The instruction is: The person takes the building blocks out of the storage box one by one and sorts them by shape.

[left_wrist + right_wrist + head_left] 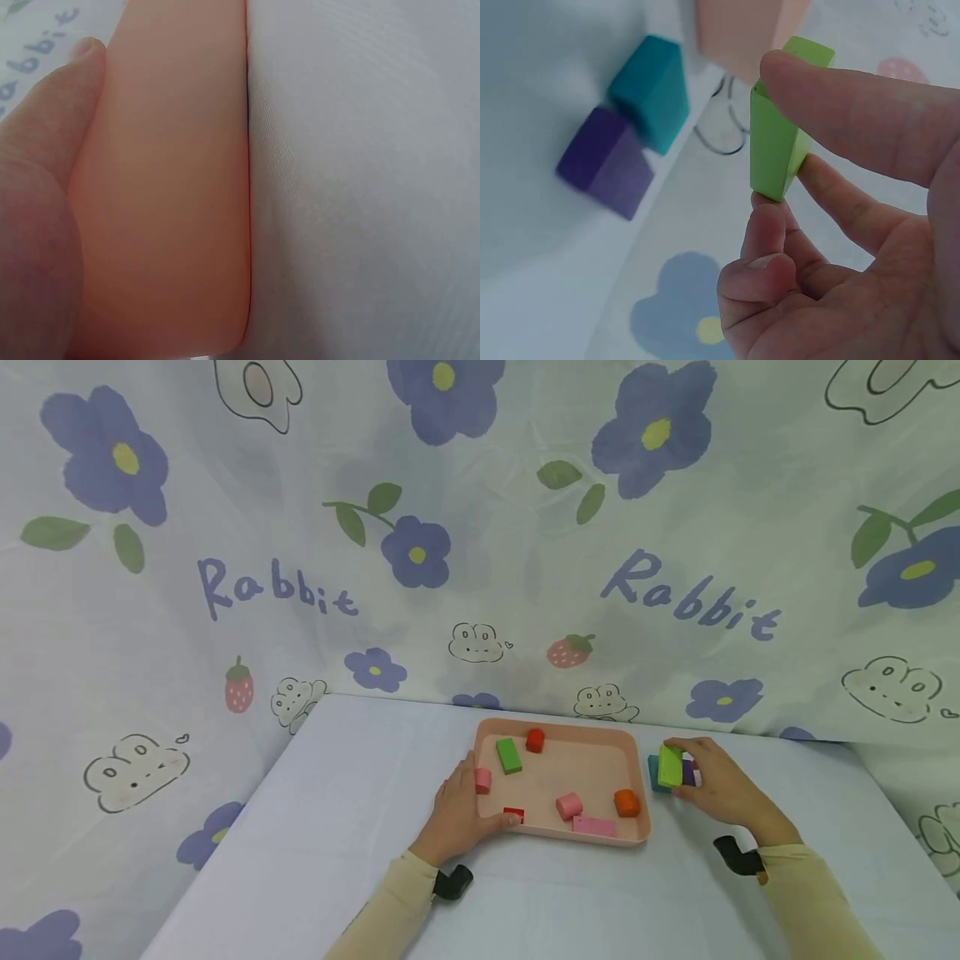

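Observation:
My right hand (pixel 716 782) pinches a light green block (pixel 772 139) between thumb and fingers, just right of the tray. Apart from it in the right wrist view are a teal block (pixel 654 90) and a purple block (pixel 607 161). My left hand (pixel 459 817) rests against the left front corner of the shallow peach tray (pixel 637 768), fingers extended along the left side and thumb over the front rim. Close to that thumb inside the tray lies a red piece (pixel 513 812), partly covered. In the left wrist view the thumb (pixel 56 105) lies on the tray's outer wall.
Inside the tray are a green block (pixel 508 756), a red cylinder (pixel 535 741), an orange piece (pixel 627 803), a flat pink block (pixel 594 826), and pink cylinders (pixel 569 806). A white cloth covers the table (pixel 360 777); a patterned curtain (pixel 480 577) hangs behind.

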`<state>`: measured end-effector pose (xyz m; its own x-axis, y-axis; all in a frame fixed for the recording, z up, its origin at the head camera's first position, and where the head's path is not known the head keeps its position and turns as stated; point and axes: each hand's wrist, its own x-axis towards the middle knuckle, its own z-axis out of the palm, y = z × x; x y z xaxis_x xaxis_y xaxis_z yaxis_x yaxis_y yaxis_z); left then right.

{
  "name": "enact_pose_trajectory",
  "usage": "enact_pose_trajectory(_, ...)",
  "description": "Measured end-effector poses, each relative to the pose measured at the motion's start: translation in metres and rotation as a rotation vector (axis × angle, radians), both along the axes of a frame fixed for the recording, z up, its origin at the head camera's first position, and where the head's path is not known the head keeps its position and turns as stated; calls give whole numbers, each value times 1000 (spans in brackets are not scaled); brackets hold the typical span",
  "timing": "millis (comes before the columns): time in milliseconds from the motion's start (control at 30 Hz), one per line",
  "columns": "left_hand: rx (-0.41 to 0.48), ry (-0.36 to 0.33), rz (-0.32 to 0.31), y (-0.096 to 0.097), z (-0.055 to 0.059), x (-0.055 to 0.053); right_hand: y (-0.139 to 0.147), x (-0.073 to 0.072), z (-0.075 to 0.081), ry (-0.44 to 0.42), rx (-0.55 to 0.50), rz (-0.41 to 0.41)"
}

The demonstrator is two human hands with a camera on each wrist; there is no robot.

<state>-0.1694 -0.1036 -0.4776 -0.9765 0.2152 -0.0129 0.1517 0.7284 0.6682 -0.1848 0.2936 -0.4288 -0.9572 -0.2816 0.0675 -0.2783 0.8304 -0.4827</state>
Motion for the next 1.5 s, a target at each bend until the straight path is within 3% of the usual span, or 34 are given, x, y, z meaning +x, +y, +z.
enact_pose_trajectory(400, -3, -3, -1, 1, 2, 0, 22, -2, -7, -30, 19, -41)
enact_pose_trajectory(1500, -3, 6, 0, 1, 0, -1, 58, -9, -22, -66, 62, -14)
